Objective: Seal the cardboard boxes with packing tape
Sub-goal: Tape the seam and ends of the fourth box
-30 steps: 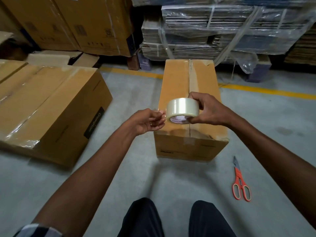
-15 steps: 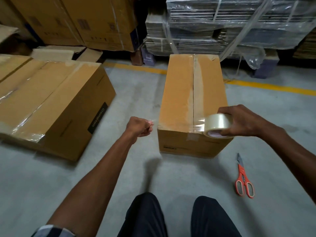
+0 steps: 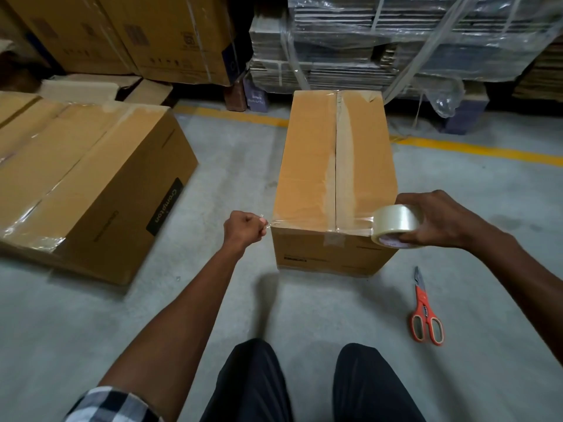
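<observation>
A long cardboard box [image 3: 307, 166] stands on the floor in front of me, its top seam covered by a strip of clear tape running lengthwise. My right hand [image 3: 441, 219] grips a roll of clear packing tape [image 3: 394, 223] at the box's near right corner. My left hand [image 3: 243, 228] pinches the free end of the tape just left of the near left corner. The pulled-out tape strip [image 3: 316, 224] stretches between both hands across the box's near top edge.
Orange-handled scissors [image 3: 425, 312] lie on the concrete floor to the right of my knees. A large taped box [image 3: 91, 184] sits to the left. Stacked cartons [image 3: 146, 35] and plastic-wrapped flat cardboard [image 3: 396, 44] line the back behind a yellow floor line.
My hands moved apart from the middle of the box, the right carrying the roll to the near right corner, the left pulling the tape end past the left corner.
</observation>
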### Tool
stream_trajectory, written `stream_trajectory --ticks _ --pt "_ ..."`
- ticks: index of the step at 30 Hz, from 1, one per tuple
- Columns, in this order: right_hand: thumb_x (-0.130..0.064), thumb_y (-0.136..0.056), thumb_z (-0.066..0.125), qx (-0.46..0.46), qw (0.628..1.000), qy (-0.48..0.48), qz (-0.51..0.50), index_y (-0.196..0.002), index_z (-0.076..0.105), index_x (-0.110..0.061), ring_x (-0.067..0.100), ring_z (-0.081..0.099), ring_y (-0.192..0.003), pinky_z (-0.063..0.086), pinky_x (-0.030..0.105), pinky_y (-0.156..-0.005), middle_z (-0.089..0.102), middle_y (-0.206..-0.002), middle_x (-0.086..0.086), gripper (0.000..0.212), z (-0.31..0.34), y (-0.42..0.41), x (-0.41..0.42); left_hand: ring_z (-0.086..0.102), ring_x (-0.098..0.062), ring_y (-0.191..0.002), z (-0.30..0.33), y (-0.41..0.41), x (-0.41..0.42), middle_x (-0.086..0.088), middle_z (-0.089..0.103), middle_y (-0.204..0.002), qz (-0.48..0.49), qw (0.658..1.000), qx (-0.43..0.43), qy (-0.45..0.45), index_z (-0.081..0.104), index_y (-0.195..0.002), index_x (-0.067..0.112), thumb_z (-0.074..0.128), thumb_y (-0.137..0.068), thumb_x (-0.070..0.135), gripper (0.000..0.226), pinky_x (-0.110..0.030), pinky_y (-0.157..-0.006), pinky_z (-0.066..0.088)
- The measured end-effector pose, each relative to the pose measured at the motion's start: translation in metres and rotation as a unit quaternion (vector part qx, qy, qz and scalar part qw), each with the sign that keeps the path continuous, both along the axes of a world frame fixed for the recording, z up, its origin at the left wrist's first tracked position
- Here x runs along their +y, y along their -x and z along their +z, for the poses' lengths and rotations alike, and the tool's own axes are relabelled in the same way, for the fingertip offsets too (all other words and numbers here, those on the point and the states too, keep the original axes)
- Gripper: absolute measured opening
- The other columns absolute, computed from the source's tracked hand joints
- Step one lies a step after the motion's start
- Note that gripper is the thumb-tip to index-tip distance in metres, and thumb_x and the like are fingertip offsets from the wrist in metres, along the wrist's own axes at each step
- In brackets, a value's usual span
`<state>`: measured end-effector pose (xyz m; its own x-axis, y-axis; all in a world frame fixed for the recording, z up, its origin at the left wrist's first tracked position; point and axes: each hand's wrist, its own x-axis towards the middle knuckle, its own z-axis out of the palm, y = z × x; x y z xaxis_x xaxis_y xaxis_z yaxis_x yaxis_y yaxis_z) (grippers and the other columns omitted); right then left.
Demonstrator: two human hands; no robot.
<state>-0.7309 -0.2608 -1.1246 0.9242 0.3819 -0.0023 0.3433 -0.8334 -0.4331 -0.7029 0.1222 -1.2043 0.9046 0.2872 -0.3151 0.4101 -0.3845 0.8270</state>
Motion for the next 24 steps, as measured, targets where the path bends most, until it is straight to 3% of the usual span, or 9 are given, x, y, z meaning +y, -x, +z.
stream_trajectory --ticks 7,9,11,13,14,16,18,20,24 --pt "-0.071 -0.058 0.079 0.01 1.0 0.0 0.014 -0.093 0.064 -0.029 0.007 0.066 -0.072 0.054 0.032 -0.056 0.069 -0.081 -0.011 0.056 0.003 0.006 0.002 0.072 -0.026 -0.083 -0.007 0.005 -0.02 -0.011 0.072 -0.08 0.072 0.994 0.035 0.071 0.074 -0.079 0.009 0.065 -0.094 0.013 0.018 -0.036 -0.071 0.064" --pt "-0.075 -0.057 0.071 0.006 1.0 0.007 0.014 -0.094 0.064 -0.027 0.013 0.065 -0.071 0.053 0.036 -0.056 0.069 -0.08 -0.008 0.061 0.003 0.007 0.004 0.071 -0.033 -0.097 -0.006 0.005 -0.031 -0.009 0.069 -0.094 0.081 0.996 0.024 0.032 0.072 -0.098 0.01 0.062 -0.091 0.014 0.013 -0.044 -0.077 0.064" --pt "-0.077 -0.057 0.07 0.006 1.0 0.015 0.016 -0.093 0.063 -0.028 0.015 0.064 -0.07 0.054 0.039 -0.057 0.068 -0.079 -0.007 0.061 0.003 0.006 0.003 0.062 -0.038 -0.112 -0.004 0.003 -0.029 -0.012 0.053 -0.125 0.065 0.996 0.059 0.017 0.048 -0.146 0.028 0.068 -0.09 0.022 0.06 -0.052 -0.088 0.058" --pt "-0.078 -0.059 0.072 0.007 1.0 0.02 0.012 -0.093 0.062 -0.031 0.013 0.065 -0.071 0.055 0.039 -0.058 0.068 -0.079 -0.009 0.059 0.002 0.006 -0.001 0.049 -0.046 -0.13 -0.006 -0.001 -0.012 -0.017 0.032 -0.152 0.028 0.988 0.151 0.014 0.009 -0.16 0.041 0.079 -0.086 0.029 0.102 -0.057 -0.095 0.051" --pt "-0.079 -0.06 0.073 0.009 1.0 0.019 0.011 -0.093 0.061 -0.033 0.012 0.065 -0.072 0.055 0.039 -0.059 0.068 -0.08 -0.01 0.058 0.001 0.008 -0.003 0.041 -0.047 -0.137 -0.008 0.0 -0.005 -0.019 0.026 -0.158 0.008 0.985 0.171 -0.023 0.008 -0.161 0.037 0.082 -0.085 0.029 0.107 -0.058 -0.102 0.046" --pt "-0.081 -0.061 0.072 0.007 1.0 0.01 0.004 -0.096 0.061 -0.035 0.009 0.066 -0.074 0.056 0.038 -0.061 0.069 -0.084 -0.012 0.058 -0.001 0.011 -0.004 0.037 -0.045 -0.141 -0.01 0.008 -0.004 -0.019 0.029 -0.157 0.018 0.988 0.102 -0.111 0.026 -0.159 0.024 0.076 -0.09 0.024 0.085 -0.055 -0.112 0.04" --pt "-0.082 -0.062 0.07 0.007 1.0 -0.006 -0.006 -0.099 0.062 -0.035 0.009 0.066 -0.077 0.056 0.037 -0.062 0.07 -0.087 -0.012 0.061 -0.004 0.014 -0.005 0.039 -0.037 -0.142 -0.006 0.022 -0.021 -0.016 0.039 -0.155 0.025 0.988 -0.075 -0.134 0.039 -0.154 0.014 0.057 -0.098 0.012 0.06 -0.048 -0.116 0.038" --pt "-0.079 -0.061 0.073 0.003 1.0 -0.023 -0.02 -0.104 0.062 -0.034 0.009 0.067 -0.08 0.057 0.037 -0.063 0.071 -0.092 -0.01 0.063 -0.009 0.017 -0.009 0.029 -0.03 -0.151 -0.004 0.036 -0.041 -0.014 0.035 -0.162 -0.091 0.957 -0.212 -0.175 0.033 -0.158 0.006 0.042 -0.099 0.012 0.06 -0.039 -0.125 0.021" --pt "-0.062 -0.064 0.087 -0.003 0.999 -0.026 -0.046 -0.111 0.059 -0.033 0.012 0.066 -0.084 0.056 0.034 -0.065 0.069 -0.097 -0.009 0.062 -0.019 0.02 -0.016 -0.007 -0.026 -0.158 -0.023 0.042 -0.055 -0.015 -0.004 -0.171 -0.346 0.873 -0.188 -0.287 0.003 -0.163 0.003 0.033 -0.088 0.018 0.082 -0.049 -0.129 -0.002"
